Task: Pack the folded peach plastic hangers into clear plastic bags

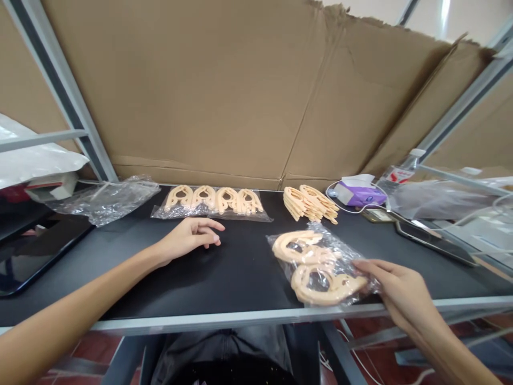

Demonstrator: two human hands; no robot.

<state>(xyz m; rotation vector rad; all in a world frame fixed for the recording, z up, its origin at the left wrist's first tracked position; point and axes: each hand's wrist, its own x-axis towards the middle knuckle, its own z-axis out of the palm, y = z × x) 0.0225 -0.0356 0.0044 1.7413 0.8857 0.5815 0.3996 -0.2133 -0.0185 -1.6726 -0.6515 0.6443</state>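
Observation:
My right hand [404, 291] pinches the right edge of a clear plastic bag [340, 243] near the front of the table. Inside that bag lie two bundles of beige folding hangers [320, 286]. My left hand [190, 238] hovers over or rests on the black table top, fingers loosely bent and apart, with nothing in it. Just beyond it, packed hangers [204, 198] lie in a row in clear bags. A loose pile of unbagged beige hangers [308, 203] sits at the back, right of centre.
Crumpled clear bags [116, 200] lie at the back left, near a dark glossy tray-like object [36, 256]. At the right are a purple tissue pack [358, 191], a bottle [404, 168], a phone-like slab [435, 243] and a white cable. Cardboard [200, 91] walls the back.

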